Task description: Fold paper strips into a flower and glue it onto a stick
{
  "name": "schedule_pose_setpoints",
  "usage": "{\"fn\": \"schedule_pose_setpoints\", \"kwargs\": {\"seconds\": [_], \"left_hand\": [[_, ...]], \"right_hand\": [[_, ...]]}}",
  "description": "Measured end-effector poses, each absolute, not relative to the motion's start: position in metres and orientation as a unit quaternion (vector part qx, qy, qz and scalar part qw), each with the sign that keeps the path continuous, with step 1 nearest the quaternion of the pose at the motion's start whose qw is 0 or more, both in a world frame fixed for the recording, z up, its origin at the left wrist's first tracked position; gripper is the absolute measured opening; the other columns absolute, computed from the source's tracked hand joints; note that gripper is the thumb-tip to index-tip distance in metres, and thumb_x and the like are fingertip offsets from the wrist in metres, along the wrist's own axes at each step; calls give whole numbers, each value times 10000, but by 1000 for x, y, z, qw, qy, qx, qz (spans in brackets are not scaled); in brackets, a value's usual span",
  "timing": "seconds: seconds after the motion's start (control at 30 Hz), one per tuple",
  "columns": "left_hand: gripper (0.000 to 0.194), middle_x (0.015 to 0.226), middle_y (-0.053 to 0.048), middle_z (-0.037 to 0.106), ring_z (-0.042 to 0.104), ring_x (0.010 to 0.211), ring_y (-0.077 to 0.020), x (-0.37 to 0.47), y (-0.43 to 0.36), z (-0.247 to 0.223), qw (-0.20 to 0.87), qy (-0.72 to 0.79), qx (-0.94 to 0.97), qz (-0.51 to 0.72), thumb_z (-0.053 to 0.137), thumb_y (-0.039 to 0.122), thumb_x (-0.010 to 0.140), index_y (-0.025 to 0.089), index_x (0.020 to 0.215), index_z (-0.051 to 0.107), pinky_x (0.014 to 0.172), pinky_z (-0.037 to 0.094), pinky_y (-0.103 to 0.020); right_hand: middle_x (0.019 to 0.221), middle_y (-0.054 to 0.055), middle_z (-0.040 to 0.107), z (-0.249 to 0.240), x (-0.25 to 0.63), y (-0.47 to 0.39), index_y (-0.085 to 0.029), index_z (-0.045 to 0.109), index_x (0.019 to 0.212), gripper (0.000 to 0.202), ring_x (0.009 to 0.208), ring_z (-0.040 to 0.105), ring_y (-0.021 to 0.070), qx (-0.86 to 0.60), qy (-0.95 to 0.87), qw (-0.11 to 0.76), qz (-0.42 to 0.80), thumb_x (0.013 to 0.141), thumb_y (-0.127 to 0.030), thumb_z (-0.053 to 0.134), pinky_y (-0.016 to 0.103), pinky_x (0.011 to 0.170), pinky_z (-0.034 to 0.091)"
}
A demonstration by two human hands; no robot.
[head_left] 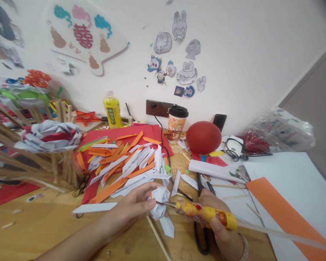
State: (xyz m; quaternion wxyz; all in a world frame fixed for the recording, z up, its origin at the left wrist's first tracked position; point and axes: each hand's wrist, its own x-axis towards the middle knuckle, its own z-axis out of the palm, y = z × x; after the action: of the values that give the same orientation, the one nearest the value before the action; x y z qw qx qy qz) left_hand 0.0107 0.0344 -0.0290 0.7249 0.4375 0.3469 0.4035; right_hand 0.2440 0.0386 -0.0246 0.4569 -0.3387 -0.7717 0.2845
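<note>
My left hand (142, 201) is closed around a small white folded-paper flower (160, 198). A thin wooden stick (159, 237) slants down below the flower, and a white paper strip (167, 226) lies beside it. In my right hand (217, 214) is a yellow hot glue gun (206, 214), its metal nozzle at the flower's right side. A clear glue stick (277, 233) juts from the gun's rear. Black-handled scissors (201, 237) lie partly hidden under my right hand. Whether glue is on the paper I cannot make out.
Folded white and orange paper strips (125, 159) are heaped beyond my hands, over red paper (92, 136). A lidded cup (176, 125), a yellow bottle (112, 110) and a red balloon (203, 137) stand behind. At right lie white sheets and orange paper (282, 210); at left, wooden sticks (57, 170).
</note>
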Motion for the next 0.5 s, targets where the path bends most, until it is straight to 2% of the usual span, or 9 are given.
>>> {"fn": "schedule_pose_setpoints", "kwargs": {"seconds": [0.17,0.37,0.5], "left_hand": [[400,867,-46,591,560,804,-207,12,35,-29,733,339,432,402,655,348,680,198,1031,535,767,382,-344],[356,921,-53,590,566,834,-212,12,34,-26,754,327,407,399,633,314,707,205,1029,525,804,389,-369],[357,940,-56,588,559,852,-208,10,34,-29,751,336,408,395,615,314,725,205,1051,518,814,387,-360]], "right_hand": [[492,13,426,-26,245,41,-203,486,505,497,522,418,170,-349,-764,466,279,808,-539,282,298,512,342],[611,46,553,-26,250,39,-192,599,718,473,602,491,186,-316,-773,462,299,791,-561,312,339,608,393],[599,47,546,-24,250,39,-182,595,709,452,594,501,186,-309,-763,479,304,795,-538,331,328,579,419]]}}
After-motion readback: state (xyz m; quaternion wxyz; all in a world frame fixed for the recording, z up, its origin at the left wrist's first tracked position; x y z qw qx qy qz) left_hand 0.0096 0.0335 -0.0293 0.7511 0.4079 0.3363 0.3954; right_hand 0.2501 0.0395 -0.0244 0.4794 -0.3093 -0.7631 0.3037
